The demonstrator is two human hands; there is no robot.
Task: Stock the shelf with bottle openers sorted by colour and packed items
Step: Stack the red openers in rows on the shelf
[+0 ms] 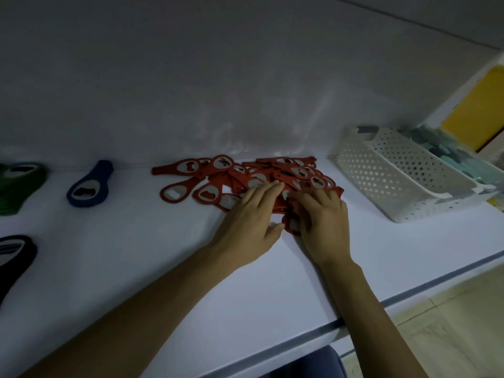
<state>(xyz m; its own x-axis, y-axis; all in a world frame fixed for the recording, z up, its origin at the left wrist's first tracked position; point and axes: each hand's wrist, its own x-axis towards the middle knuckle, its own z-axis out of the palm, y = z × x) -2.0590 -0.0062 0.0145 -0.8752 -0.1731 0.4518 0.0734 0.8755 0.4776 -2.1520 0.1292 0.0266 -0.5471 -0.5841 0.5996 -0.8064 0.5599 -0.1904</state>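
Head view: we see our left hand and right hand side by side on a heap of flat red rubber-coated bottle openers lying on the white shelf. Left fingers lie flat; the right curls around one red opener. A blue opener lies well left; a white perforated plastic basket sits right.

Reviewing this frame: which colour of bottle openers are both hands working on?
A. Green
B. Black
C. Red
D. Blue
C. The left hand and the right hand both rest on the near edge of the red bottle openers, while the blue bottle opener and the green bottle openers lie untouched farther to the left on the shelf.
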